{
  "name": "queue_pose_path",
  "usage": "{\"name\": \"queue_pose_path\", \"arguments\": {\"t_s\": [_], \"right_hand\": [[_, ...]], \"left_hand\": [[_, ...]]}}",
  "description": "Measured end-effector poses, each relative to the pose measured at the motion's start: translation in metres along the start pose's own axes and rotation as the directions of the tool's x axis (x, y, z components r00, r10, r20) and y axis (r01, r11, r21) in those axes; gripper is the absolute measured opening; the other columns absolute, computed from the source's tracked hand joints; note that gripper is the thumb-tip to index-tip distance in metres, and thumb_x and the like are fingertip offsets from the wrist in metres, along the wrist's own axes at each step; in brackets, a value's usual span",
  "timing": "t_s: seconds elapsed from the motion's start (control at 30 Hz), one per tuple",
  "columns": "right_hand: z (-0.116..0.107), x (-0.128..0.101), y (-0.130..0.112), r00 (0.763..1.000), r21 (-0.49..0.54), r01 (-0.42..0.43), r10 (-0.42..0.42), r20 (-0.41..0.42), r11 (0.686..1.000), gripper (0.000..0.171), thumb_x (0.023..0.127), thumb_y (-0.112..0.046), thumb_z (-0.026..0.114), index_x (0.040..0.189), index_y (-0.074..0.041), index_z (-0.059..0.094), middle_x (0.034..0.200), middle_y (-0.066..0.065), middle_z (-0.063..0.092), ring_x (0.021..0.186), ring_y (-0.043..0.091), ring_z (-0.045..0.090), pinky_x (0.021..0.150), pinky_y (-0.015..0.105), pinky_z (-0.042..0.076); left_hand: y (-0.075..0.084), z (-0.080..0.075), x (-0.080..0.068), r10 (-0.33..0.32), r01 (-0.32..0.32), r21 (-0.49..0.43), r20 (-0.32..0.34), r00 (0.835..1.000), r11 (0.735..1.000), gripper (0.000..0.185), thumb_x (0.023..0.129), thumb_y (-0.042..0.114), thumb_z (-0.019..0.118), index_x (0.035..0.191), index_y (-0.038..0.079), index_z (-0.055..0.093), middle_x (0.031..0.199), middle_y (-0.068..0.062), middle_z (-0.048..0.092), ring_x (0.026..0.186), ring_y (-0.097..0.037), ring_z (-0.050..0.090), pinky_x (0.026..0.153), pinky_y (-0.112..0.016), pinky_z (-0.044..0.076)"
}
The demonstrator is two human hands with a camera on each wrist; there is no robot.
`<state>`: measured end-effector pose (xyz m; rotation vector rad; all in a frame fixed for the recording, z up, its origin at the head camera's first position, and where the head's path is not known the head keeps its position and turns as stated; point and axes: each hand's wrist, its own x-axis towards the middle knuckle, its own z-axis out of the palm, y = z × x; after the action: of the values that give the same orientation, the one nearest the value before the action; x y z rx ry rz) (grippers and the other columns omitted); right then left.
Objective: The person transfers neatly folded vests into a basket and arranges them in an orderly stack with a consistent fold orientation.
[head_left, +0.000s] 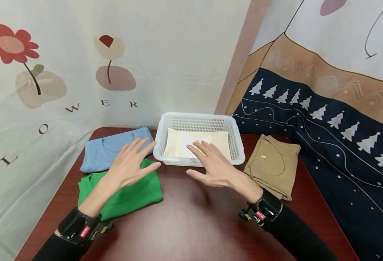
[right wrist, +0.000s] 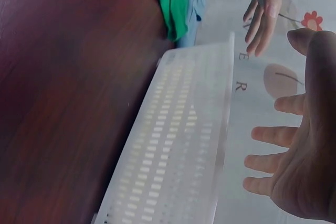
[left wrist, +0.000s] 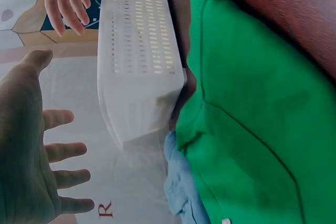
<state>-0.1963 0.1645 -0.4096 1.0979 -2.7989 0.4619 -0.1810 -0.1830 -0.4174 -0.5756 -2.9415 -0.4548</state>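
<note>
All fingers [left wrist: 65,152] outstretched | left grip [head_left: 127,167] apart, near green garment [head_left: 137,195] | right grip [head_left: 215,166] apart, perhaps above basket [head_left: 178,160]

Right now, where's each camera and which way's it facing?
On head, facing forward and down at the basket; left hand and right hand show.
On left wrist, facing basket and green cloth; left hand near, right hand beyond.
On right wrist, facing basket and table; right hand near, left hand beyond.
Wrist views share basket and green cloth.

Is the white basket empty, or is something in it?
Not empty: in the head view, a cream cloth lies inside the basket, below its rim. Whether anything lies underneath, I cannot tell.
</note>
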Motion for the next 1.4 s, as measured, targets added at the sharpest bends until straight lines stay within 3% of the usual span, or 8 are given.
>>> {"name": "queue_pose_path", "arguments": {"t_s": [0.47,0.73,1.07,1.23,1.4], "right_hand": [[0.014,0.001,-0.031,0.997,0.024,0.066,-0.067,0.048,0.998,0.087,0.108,-0.066,0.06,0.179,-0.023,0.034,0.181,0.014,0.042,0.17,0.047,0.036,0.142,0.06,0.029],[0.022,0.004,-0.046,0.99,0.044,0.115,-0.118,0.072,0.992,0.086,0.108,-0.065,0.059,0.179,-0.023,0.033,0.181,0.013,0.042,0.17,0.044,0.037,0.142,0.059,0.03],[0.037,0.011,-0.065,0.974,0.006,0.191,-0.19,0.12,0.982,0.087,0.108,-0.066,0.059,0.178,-0.019,0.036,0.182,0.014,0.041,0.17,0.044,0.038,0.141,0.059,0.032],[0.041,0.013,-0.074,0.967,-0.038,0.233,-0.228,0.118,0.972,0.087,0.108,-0.066,0.06,0.176,-0.017,0.039,0.182,0.014,0.04,0.17,0.043,0.038,0.142,0.054,0.031],[0.045,0.015,-0.08,0.96,-0.085,0.266,-0.255,0.12,0.96,0.086,0.108,-0.068,0.06,0.175,-0.017,0.04,0.18,0.013,0.044,0.169,0.038,0.041,0.142,0.05,0.033]], "left_hand": [[-0.035,-0.003,-0.045,-0.052,0.053,0.016,-0.032,0.998,0.998,0.078,0.109,0.065,0.064,0.172,0.02,0.049,0.176,-0.022,0.046,0.165,-0.055,0.038,0.131,-0.078,0.033],[-0.054,-0.006,-0.062,-0.079,0.081,0.033,-0.045,0.996,0.996,0.079,0.109,0.064,0.065,0.171,0.018,0.049,0.172,-0.025,0.05,0.16,-0.057,0.043,0.126,-0.079,0.036],[-0.074,-0.006,-0.08,-0.121,0.123,0.049,-0.038,0.992,0.991,0.08,0.108,0.064,0.066,0.171,0.018,0.049,0.172,-0.027,0.049,0.157,-0.057,0.045,0.123,-0.081,0.037],[-0.085,-0.004,-0.092,-0.164,0.165,0.04,-0.034,0.986,0.985,0.079,0.108,0.065,0.066,0.17,0.018,0.05,0.17,-0.027,0.05,0.157,-0.056,0.045,0.124,-0.078,0.037],[-0.096,-0.002,-0.104,-0.187,0.189,0.026,-0.045,0.981,0.982,0.077,0.108,0.061,0.068,0.168,0.015,0.052,0.166,-0.03,0.051,0.153,-0.056,0.047,0.117,-0.079,0.04]]}}
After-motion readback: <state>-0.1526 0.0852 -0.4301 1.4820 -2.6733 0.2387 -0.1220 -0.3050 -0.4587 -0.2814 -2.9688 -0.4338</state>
